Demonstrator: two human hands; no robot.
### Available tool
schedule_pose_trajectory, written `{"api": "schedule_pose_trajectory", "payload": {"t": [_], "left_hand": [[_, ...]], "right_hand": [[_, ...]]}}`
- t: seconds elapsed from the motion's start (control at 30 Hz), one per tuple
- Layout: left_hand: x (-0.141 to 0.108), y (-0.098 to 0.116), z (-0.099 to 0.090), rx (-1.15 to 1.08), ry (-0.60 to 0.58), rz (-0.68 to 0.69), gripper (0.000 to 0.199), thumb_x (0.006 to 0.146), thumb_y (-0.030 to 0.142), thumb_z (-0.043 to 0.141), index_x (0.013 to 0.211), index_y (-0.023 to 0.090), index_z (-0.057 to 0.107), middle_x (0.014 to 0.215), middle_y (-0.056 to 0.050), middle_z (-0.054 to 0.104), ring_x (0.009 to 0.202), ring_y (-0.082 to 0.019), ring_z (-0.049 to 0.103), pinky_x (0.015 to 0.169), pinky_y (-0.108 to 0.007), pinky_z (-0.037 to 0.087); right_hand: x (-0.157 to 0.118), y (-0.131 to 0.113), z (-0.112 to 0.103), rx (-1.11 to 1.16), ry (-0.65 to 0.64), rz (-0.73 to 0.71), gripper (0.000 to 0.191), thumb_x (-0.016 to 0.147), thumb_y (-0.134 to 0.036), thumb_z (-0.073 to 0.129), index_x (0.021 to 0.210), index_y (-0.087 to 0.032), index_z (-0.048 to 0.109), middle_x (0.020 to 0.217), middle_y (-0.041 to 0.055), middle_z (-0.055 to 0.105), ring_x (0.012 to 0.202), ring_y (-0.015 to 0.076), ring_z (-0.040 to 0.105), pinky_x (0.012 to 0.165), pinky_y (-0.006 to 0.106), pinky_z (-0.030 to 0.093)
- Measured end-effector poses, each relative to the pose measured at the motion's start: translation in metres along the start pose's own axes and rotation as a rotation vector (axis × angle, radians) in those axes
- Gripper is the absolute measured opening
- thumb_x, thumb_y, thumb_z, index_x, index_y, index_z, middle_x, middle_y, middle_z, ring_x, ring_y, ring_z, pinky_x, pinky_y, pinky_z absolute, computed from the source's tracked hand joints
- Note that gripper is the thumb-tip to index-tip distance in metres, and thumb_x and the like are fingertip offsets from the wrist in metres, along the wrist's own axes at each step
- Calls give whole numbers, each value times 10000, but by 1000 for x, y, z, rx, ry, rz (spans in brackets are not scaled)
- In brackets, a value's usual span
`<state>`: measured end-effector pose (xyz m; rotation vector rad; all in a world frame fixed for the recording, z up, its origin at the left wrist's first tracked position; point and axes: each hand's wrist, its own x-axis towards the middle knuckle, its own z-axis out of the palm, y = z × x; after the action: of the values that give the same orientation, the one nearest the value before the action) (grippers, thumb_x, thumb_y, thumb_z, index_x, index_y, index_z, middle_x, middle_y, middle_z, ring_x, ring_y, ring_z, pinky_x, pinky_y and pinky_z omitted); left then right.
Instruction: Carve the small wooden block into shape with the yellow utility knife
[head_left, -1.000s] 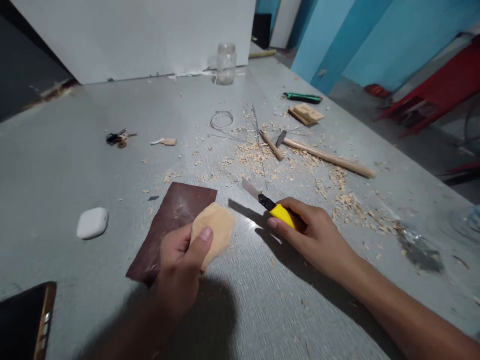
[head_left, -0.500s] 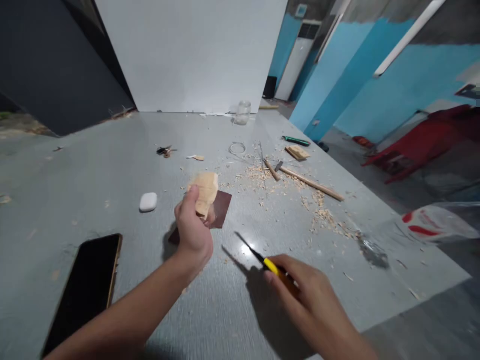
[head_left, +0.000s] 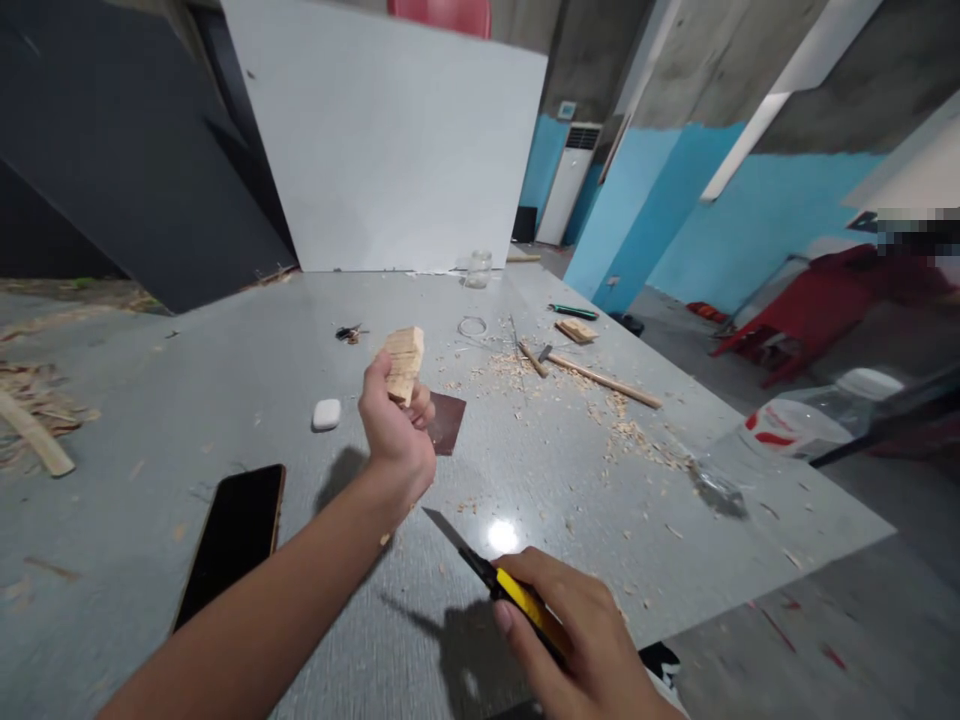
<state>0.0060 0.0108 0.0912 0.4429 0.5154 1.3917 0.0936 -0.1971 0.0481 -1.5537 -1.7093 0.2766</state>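
A pale carved wood block [head_left: 405, 362] is gripped upright in my left hand [head_left: 397, 425], above the grey table. Just beyond that hand, a dark reddish-brown sheet [head_left: 448, 422] lies flat on the tabletop. My right hand [head_left: 574, 625] is closed round the yellow and black handle of a utility knife [head_left: 525, 600]. Its blade is out and points up and to the left, apart from the wood block. Wood shavings [head_left: 626, 432] are scattered over the table to the right.
A phone [head_left: 232, 540] and a white case [head_left: 326, 414] lie on the left. Keys [head_left: 351, 334], a wire coil [head_left: 472, 327] and a glass jar [head_left: 478, 268] stand farther back. On the right are a hammer [head_left: 607, 382], green-handled tool [head_left: 573, 312], wood piece [head_left: 576, 331] and plastic bottle [head_left: 795, 425].
The view has tilted up and shifted left. The wood block has turned in my left hand, showing a lined face. The knife blade now shows its broad side.
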Motion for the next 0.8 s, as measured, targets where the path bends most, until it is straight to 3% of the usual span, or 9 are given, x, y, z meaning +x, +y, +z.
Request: {"api": "schedule_pose_trajectory", "payload": {"t": [0.33, 0.57, 0.8], "left_hand": [[-1, -3, -1, 31, -28, -9, 354, 898, 407, 629, 691, 211, 419, 506, 110, 270, 390, -50, 184, 405, -217, 161], [4, -8, -5, 27, -28, -29, 312, 888, 368, 635, 715, 211, 427, 525, 112, 272, 387, -48, 187, 399, -215, 147], [5, -7, -5, 29, -39, -26, 269, 919, 315, 575, 712, 207, 443, 513, 106, 267, 390, -55, 175, 401, -207, 158]], "right_hand": [[6, -1, 6, 28, -53, 28, 174, 951, -220, 557, 1084, -230, 668, 903, 44, 773, 760, 186, 726, 686, 289, 561], [2, 15, 13, 29, -14, 6, 181, 947, -248, 552, 1081, -254, 673, 948, 57, 792, 758, 194, 736, 646, 289, 572], [2, 11, 11, 54, -49, 58, 203, 945, -234, 531, 1077, -244, 685, 943, 64, 783, 771, 196, 724, 681, 303, 569]]}}
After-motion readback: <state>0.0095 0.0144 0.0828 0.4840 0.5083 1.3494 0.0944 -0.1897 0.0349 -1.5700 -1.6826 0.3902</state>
